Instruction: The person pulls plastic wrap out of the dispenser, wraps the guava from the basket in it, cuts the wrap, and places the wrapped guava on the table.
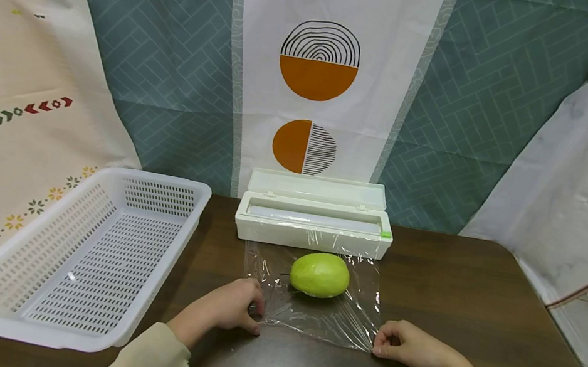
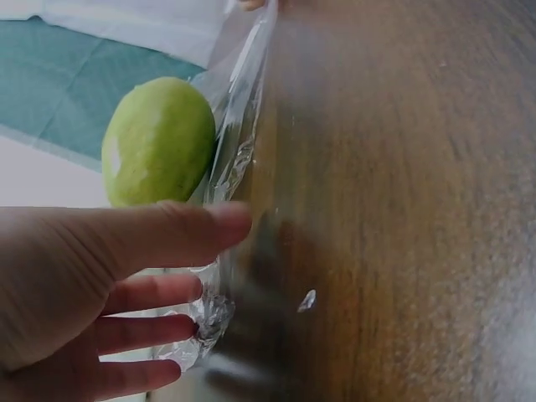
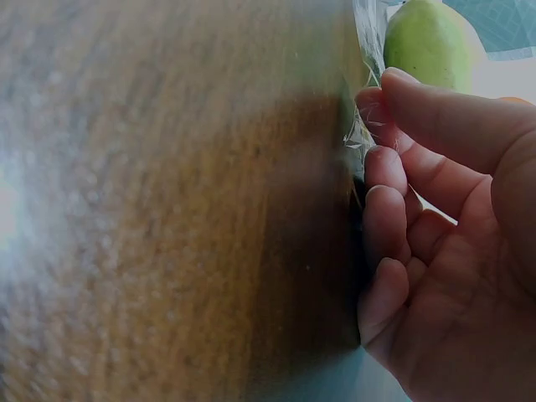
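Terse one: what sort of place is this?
Likely a staged kitchen-style tabletop set, not a working kitchen: patterned cloths hang as a backdrop, and the dark wood-look table holds a cling film dispenser.

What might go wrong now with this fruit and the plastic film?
The plastic film looks crumpled near the left hand, so it may stick to itself. The green fruit lies loose on it and might roll if the right hand, pinching a corner, pulls unevenly.

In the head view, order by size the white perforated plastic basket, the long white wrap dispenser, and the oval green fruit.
1. White perforated plastic basket
2. Long white wrap dispenser
3. Oval green fruit
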`<state>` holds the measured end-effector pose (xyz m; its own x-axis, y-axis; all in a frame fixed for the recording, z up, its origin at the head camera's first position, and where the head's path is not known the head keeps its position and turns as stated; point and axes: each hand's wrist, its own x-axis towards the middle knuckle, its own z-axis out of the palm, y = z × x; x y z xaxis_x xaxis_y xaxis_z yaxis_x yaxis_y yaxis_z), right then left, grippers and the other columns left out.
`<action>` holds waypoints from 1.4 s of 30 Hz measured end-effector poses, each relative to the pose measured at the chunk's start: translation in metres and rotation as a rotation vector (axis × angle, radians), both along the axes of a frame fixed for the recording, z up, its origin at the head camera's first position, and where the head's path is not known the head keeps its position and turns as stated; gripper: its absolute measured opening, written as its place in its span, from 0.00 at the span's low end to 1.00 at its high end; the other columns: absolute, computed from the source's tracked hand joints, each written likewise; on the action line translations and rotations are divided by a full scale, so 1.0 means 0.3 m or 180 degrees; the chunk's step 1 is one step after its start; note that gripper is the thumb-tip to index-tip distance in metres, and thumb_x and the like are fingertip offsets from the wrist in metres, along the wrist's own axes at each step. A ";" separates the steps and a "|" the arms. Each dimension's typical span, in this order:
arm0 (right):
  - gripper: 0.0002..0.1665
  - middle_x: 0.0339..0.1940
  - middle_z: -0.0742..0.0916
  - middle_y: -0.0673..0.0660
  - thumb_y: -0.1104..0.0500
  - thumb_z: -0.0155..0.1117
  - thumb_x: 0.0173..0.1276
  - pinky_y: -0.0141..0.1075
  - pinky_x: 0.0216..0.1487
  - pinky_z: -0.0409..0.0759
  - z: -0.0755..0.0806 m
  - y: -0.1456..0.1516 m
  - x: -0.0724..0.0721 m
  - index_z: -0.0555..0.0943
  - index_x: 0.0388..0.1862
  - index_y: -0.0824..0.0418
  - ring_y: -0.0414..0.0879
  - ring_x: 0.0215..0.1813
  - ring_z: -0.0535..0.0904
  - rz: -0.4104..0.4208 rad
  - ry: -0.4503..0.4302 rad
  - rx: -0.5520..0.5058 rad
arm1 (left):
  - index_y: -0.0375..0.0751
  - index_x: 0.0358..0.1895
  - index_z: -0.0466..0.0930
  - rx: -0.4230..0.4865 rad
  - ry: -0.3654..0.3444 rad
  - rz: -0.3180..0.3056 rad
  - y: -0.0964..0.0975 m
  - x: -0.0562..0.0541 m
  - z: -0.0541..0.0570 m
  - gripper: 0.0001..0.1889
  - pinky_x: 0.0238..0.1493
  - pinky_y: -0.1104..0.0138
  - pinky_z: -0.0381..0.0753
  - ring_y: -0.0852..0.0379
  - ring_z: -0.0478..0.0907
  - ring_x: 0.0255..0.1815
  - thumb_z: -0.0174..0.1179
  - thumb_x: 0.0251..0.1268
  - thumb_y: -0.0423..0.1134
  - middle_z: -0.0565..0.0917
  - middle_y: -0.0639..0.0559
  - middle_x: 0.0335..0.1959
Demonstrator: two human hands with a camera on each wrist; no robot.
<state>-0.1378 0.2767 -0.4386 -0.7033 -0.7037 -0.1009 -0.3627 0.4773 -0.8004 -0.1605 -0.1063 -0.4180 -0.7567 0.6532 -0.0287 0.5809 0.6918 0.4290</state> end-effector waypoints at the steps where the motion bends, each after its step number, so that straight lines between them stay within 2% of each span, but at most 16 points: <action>1: 0.07 0.27 0.77 0.41 0.57 0.61 0.67 0.26 0.28 0.69 0.001 0.000 0.000 0.80 0.31 0.60 0.28 0.29 0.69 0.0002 -0.0004 0.0001 | 0.46 0.23 0.82 -0.0026 0.0008 0.0014 0.001 0.002 -0.002 0.09 0.35 0.70 0.74 0.60 0.71 0.33 0.74 0.41 0.40 0.75 0.57 0.30; 7: 0.07 0.26 0.77 0.41 0.58 0.61 0.67 0.26 0.28 0.69 0.013 0.000 -0.001 0.80 0.31 0.61 0.28 0.29 0.69 0.0029 -0.0006 -0.0042 | 0.49 0.20 0.83 -0.0157 0.0090 0.0083 0.003 0.008 -0.006 0.06 0.33 0.70 0.74 0.61 0.72 0.31 0.69 0.48 0.35 0.75 0.59 0.28; 14: 0.07 0.26 0.78 0.40 0.57 0.61 0.67 0.27 0.29 0.69 0.015 0.009 -0.005 0.80 0.30 0.58 0.28 0.30 0.69 0.0010 0.0115 0.0003 | 0.47 0.21 0.86 -0.0066 0.0102 0.0026 -0.003 0.010 0.013 0.04 0.29 0.73 0.75 0.65 0.75 0.27 0.68 0.50 0.35 0.81 0.60 0.23; 23: 0.07 0.24 0.80 0.50 0.58 0.60 0.67 0.28 0.27 0.72 0.057 0.017 -0.022 0.80 0.31 0.60 0.29 0.29 0.71 0.0022 0.0126 -0.0065 | 0.44 0.24 0.86 0.0083 0.0135 0.0024 -0.011 0.004 0.050 0.03 0.30 0.72 0.76 0.65 0.76 0.27 0.67 0.53 0.35 0.83 0.58 0.23; 31: 0.07 0.25 0.80 0.43 0.56 0.62 0.66 0.29 0.30 0.73 0.115 0.019 -0.051 0.81 0.32 0.59 0.31 0.30 0.72 -0.0174 0.0383 0.0040 | 0.41 0.27 0.87 0.0252 0.0142 0.0073 -0.016 -0.010 0.086 0.03 0.27 0.74 0.75 0.68 0.72 0.23 0.65 0.55 0.33 0.84 0.58 0.23; 37: 0.08 0.26 0.80 0.45 0.55 0.62 0.66 0.29 0.30 0.72 0.162 0.023 -0.071 0.81 0.33 0.59 0.32 0.31 0.72 -0.0382 0.0573 0.0097 | 0.42 0.28 0.88 0.0376 0.0228 0.0129 -0.019 -0.028 0.103 0.03 0.27 0.74 0.74 0.67 0.73 0.25 0.65 0.55 0.33 0.85 0.57 0.25; 42: 0.08 0.25 0.80 0.47 0.55 0.63 0.66 0.29 0.30 0.73 0.179 0.024 -0.093 0.81 0.33 0.58 0.34 0.30 0.73 -0.0603 0.0662 0.0184 | 0.41 0.29 0.88 0.0495 0.0286 0.0165 -0.018 -0.045 0.113 0.03 0.27 0.74 0.73 0.66 0.73 0.25 0.66 0.55 0.33 0.84 0.56 0.25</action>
